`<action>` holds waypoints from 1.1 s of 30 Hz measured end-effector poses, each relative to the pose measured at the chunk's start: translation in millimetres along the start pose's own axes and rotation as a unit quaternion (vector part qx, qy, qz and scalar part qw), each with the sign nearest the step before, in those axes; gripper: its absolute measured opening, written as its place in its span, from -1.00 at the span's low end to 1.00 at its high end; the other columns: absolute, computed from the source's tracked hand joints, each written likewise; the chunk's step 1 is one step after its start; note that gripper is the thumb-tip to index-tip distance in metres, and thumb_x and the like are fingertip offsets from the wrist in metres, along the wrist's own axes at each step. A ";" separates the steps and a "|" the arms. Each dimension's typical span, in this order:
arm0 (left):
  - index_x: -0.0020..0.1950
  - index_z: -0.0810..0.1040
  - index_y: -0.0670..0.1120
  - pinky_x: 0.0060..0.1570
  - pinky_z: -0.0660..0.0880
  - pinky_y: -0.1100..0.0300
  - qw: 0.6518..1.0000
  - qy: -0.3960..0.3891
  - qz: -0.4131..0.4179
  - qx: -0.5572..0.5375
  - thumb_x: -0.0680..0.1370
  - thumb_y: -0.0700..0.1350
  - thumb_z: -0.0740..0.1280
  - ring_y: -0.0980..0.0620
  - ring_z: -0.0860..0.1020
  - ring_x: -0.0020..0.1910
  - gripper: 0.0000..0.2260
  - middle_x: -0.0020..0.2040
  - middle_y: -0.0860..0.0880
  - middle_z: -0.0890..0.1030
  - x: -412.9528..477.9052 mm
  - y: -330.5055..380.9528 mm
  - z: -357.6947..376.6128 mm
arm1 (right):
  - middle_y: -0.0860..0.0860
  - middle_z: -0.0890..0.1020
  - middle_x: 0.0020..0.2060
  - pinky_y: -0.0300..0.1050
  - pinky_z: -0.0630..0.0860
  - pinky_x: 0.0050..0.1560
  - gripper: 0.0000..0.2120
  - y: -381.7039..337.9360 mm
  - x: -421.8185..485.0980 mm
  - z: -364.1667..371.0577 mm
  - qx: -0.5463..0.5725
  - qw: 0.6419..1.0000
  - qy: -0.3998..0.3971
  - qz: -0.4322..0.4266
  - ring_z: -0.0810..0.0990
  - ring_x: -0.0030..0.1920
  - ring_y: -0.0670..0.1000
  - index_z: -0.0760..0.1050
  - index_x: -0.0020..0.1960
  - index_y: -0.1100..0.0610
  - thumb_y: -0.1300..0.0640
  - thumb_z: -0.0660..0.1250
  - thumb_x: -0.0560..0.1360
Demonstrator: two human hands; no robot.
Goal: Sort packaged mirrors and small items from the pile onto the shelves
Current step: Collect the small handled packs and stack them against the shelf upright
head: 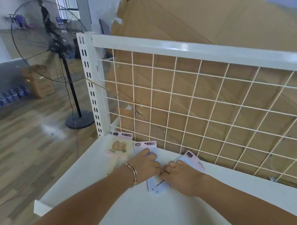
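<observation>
Both my hands rest on a white shelf [150, 218], pressing on flat pale-blue packaged mirrors. My left hand [145, 163], with a bracelet at the wrist, grips one packaged mirror with a pink header [146, 145]. My right hand [181, 177] holds another pale-blue packaged mirror [193, 160] against the shelf; a handle-shaped end of a pack [158, 187] sticks out below the fingers. A beige packaged mirror with a printed figure [118, 146] lies in the shelf's far left corner, apart from my hands.
A white wire grid back panel [200, 104] stands right behind the packs, with flattened cardboard [195, 9] leaning behind it. A slotted white upright [91, 82] marks the shelf's left end. A black pedestal fan [51, 49] and boxes [40, 84] stand on the wooden floor at left.
</observation>
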State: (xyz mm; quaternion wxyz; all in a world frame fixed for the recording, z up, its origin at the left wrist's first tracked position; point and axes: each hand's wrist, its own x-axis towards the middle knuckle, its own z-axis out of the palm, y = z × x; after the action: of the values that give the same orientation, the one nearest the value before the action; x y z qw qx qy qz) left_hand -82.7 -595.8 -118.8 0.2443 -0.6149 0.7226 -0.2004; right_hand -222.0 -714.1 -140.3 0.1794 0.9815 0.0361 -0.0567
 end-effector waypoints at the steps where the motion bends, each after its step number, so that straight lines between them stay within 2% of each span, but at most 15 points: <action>1: -0.40 0.53 0.08 -0.16 0.23 0.19 1.000 -0.004 0.000 0.000 0.13 -0.15 0.47 0.10 0.50 -0.32 -0.81 -0.47 0.12 0.45 1.7 0.4 -3.6 | -0.15 0.55 -0.40 -0.29 0.36 -0.37 -0.58 0.5 -3.8 1.4 0.000 1.000 0.000 0.007 0.50 -0.42 -0.10 0.61 -0.29 -0.04 -0.04 0.57 -0.14; 4: -0.40 0.52 0.06 -0.15 0.26 0.19 1.000 0.021 0.015 -0.001 0.12 -0.18 0.46 0.10 0.50 -0.33 -0.80 -0.50 0.11 0.45 12.2 4.4 -6.7 | -0.17 0.57 -0.37 -0.24 0.19 -0.25 -0.61 2.6 -13.3 4.9 -0.009 1.000 -0.001 0.017 0.51 -0.40 -0.11 0.61 -0.30 -0.04 -0.09 0.57 -0.10; 7: -0.40 0.51 0.05 -0.19 0.37 0.21 0.998 0.045 0.026 -0.033 0.02 -0.15 0.51 0.10 0.50 -0.36 -0.74 -0.53 0.11 0.45 21.3 8.7 -10.4 | -0.15 0.54 -0.43 -0.29 0.35 -0.38 -0.58 5.4 -26.7 6.3 0.010 0.998 -0.011 0.054 0.50 -0.43 -0.11 0.59 -0.35 -0.01 -0.06 0.57 -0.18; 9: -0.42 0.51 0.05 -0.30 0.42 0.34 0.996 0.067 0.027 -0.044 -0.04 -0.13 0.50 0.11 0.49 -0.39 -0.72 -0.55 0.12 0.45 25.5 11.2 -18.3 | -0.12 0.51 -0.48 -0.33 0.37 -0.44 -0.58 8.3 -37.1 8.1 0.022 0.996 -0.004 0.084 0.49 -0.47 -0.09 0.57 -0.38 0.01 0.01 0.55 -0.22; 12: -0.44 0.53 0.08 -0.33 0.39 0.35 0.993 0.100 0.027 -0.054 -0.07 -0.05 0.52 0.11 0.49 -0.38 -0.71 -0.55 0.14 0.45 36.4 13.9 -32.5 | -0.12 0.49 -0.49 -0.33 0.36 -0.45 -0.58 15.0 -57.1 10.7 0.028 0.992 -0.008 0.124 0.48 -0.48 -0.08 0.55 -0.42 0.00 0.04 0.52 -0.28; 14: -0.43 0.55 0.07 -0.26 0.40 0.31 0.991 0.103 0.035 -0.075 0.04 0.06 0.52 0.09 0.50 -0.31 -0.78 -0.50 0.14 0.48 45.1 14.9 -45.7 | -0.11 0.50 -0.46 -0.31 0.39 -0.41 -0.59 20.2 -73.4 14.0 0.018 0.990 -0.001 0.142 0.50 -0.44 -0.06 0.57 -0.39 -0.03 0.05 0.53 -0.24; 17: -0.09 0.64 -0.02 0.06 0.32 0.12 0.975 0.074 0.043 -0.207 0.43 0.00 0.36 -0.05 0.43 0.02 -0.85 -0.15 0.01 0.64 59.4 21.2 -66.2 | -0.07 0.55 -0.41 -0.23 0.46 -0.41 -0.52 29.3 -98.3 12.4 0.022 0.976 0.017 0.214 0.55 -0.41 -0.01 0.62 -0.27 -0.02 0.11 0.55 -0.21; 18: -0.03 0.62 -0.05 0.08 0.26 0.11 0.968 0.051 0.026 -0.245 0.49 -0.02 0.31 -0.05 0.37 0.05 -0.84 -0.08 -0.03 0.63 63.6 20.8 -75.6 | -0.06 0.55 -0.41 -0.21 0.45 -0.45 -0.50 32.0 -105.9 10.5 0.031 0.966 0.030 0.256 0.56 -0.41 0.00 0.62 -0.27 0.00 0.13 0.55 -0.22; 20: -0.06 0.60 -0.05 -0.05 0.16 0.15 0.946 0.066 -0.013 -0.317 0.52 0.00 0.28 -0.03 0.31 -0.02 -0.83 -0.16 -0.01 0.59 73.4 19.8 -88.3 | -0.04 0.53 -0.39 -0.17 0.36 -0.48 -0.58 40.1 -125.9 6.7 0.066 0.939 0.061 0.333 0.55 -0.41 0.03 0.56 -0.30 0.04 0.21 0.56 -0.13; 22: -0.11 0.60 -0.06 -0.14 0.13 0.18 0.900 0.100 -0.060 -0.420 0.52 0.03 0.30 -0.02 0.34 -0.06 -0.81 -0.34 0.05 0.43 83.0 18.4 -97.9 | 0.08 0.54 -0.33 -0.10 0.32 -0.36 -0.79 48.4 -149.8 5.0 0.146 0.897 0.109 0.403 0.55 -0.31 0.17 0.52 -0.24 0.14 0.28 0.45 0.15; 23: -0.14 0.60 -0.09 -0.17 0.16 0.19 0.864 0.120 -0.082 -0.483 0.52 0.02 0.32 -0.02 0.36 -0.11 -0.80 -0.39 0.04 0.37 88.1 18.2 -104.2 | 0.14 0.54 -0.28 -0.08 0.31 -0.29 -0.90 52.7 -162.5 5.1 0.178 0.862 0.158 0.448 0.53 -0.25 0.23 0.52 -0.19 0.21 0.29 0.34 0.29; 26: -0.28 0.53 -0.20 -0.31 0.24 0.21 0.710 0.170 -0.125 -0.672 0.49 -0.11 0.39 0.05 0.29 -0.37 -0.79 -0.43 -0.02 0.35 102.3 25.9 -130.0 | 0.21 0.54 -0.20 -0.05 0.33 -0.21 -0.86 60.0 -201.1 -1.7 0.258 0.740 0.241 0.572 0.49 -0.15 0.23 0.48 -0.11 0.28 0.30 0.16 0.53; 28: -0.31 0.52 -0.14 -0.33 0.29 0.22 0.624 0.186 -0.142 -0.746 0.47 -0.16 0.42 0.07 0.32 -0.39 -0.82 -0.41 -0.02 0.41 113.4 39.2 -150.8 | 0.19 0.53 -0.18 0.04 0.47 -0.23 -0.84 62.1 -227.7 -11.6 0.295 0.673 0.279 0.619 0.51 -0.15 0.24 0.47 -0.11 0.26 0.25 0.16 0.58; 30: -0.38 0.48 -0.05 -0.26 0.31 0.22 0.581 0.202 -0.148 -0.774 0.45 -0.17 0.43 0.04 0.36 -0.34 -0.77 -0.38 -0.04 0.45 126.7 58.3 -171.4 | 0.20 0.54 -0.16 0.02 0.50 -0.26 -0.82 65.3 -255.1 -21.8 0.290 0.633 0.304 0.650 0.51 -0.17 0.21 0.48 -0.11 0.25 0.22 0.16 0.59; 33: -0.39 0.45 -0.03 -0.37 0.31 0.37 0.549 0.204 -0.143 -0.798 0.45 -0.20 0.43 0.11 0.33 -0.40 -0.74 -0.42 0.03 0.43 145.4 90.7 -204.6 | 0.21 0.58 -0.08 -0.10 0.38 -0.23 -0.81 69.2 -295.3 -36.5 0.265 0.598 0.323 0.684 0.50 -0.15 0.15 0.52 -0.02 0.26 0.19 0.17 0.60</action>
State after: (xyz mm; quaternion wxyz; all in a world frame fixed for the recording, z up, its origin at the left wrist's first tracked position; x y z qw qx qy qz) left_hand -295.2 -726.7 -24.1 -0.5319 -0.5953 0.5187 0.3061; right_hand -504.7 -780.6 -45.6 -0.1259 0.6775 -0.6069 0.3961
